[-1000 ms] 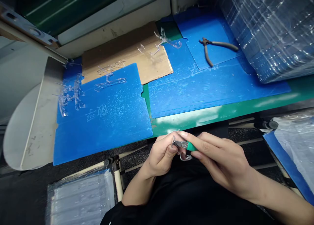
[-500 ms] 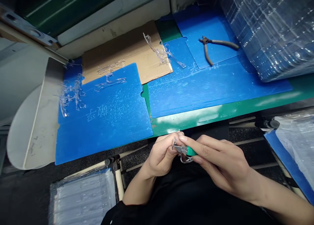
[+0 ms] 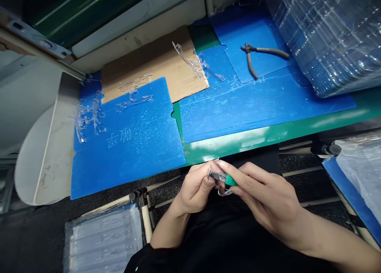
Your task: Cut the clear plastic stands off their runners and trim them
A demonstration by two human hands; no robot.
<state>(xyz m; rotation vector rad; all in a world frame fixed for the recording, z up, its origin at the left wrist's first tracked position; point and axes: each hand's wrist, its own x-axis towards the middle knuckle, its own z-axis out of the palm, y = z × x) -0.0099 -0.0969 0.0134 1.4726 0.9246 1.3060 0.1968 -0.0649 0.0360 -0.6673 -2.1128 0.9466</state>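
Green-handled metal tool (image 3: 229, 180) resting between my hands above lap, off bench edge: left hand (image 3: 195, 189) pinching metal end, right hand (image 3: 262, 197) gripping handle, steadying it; pliers (image 3: 253, 52) lying unused on blue board (image 3: 268, 102).

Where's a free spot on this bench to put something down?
The biggest free patch is on the left blue board, between the clear plastic pieces and the green bench edge. Another runs along the right blue board, below the pliers. It's crowded at the far left, where those pieces pile up, and on the cardboard.
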